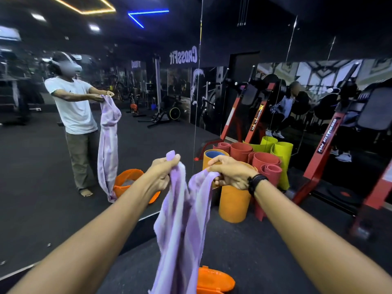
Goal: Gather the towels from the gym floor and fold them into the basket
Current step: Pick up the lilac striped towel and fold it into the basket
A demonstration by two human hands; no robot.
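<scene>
Both forearms reach out; left hand [162, 172] and right hand [230, 172] grip the hanging purple towel [182, 225] above the orange basket [214, 281].

Rolled mats [250, 166] in orange, red and yellow-green stand by the wall mirror [95, 102], beside red machine frames [318, 166]

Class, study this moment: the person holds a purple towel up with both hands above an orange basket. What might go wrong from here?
1. The towel hangs bunched between the left hand and right hand, so the fold may turn out uneven.
2. Its tail drapes beside the basket, so it might land on the floor.
</scene>
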